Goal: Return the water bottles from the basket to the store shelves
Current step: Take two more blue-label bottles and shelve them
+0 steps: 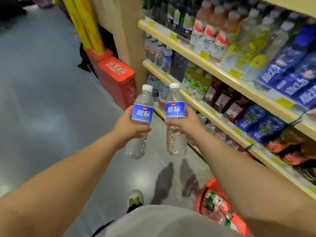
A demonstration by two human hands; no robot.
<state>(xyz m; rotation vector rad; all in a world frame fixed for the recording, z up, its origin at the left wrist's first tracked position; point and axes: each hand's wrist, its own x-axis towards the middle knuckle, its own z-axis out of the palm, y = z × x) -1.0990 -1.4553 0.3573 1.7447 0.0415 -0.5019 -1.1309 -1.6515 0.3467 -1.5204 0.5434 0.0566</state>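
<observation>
Gleaming under ceiling light, a grey tiled floor [42, 103] fills the left of a shop aisle, with red cartons [118, 77] stacked against a pale wooden end panel [131, 40] and yellow rolls [87, 26] leaning above them. Over the middle of the aisle a person holds two clear water bottles side by side, upright and slightly apart, both with white caps and blue labels. The left hand [127, 127] is wrapped round the waist of the left bottle [142, 115], fingers curled across its front below the label. The right hand [186, 124] clasps the right bottle [176, 110] the same way, thumb on the label's edge. Both bottles hang above the floor, level with the lower tiers of the store shelves [213, 69], which run diagonally along the right with pale wood edges and yellow price tags. Stocked there are more water bottles at the near end, then pink, yellow-green, dark red and blue-labelled drinks. Below, by the person's light shorts and a green-and-white shoe [135, 198], an orange basket [217, 202] sits on the floor at the foot of the shelving, its blurred contents unclear.
</observation>
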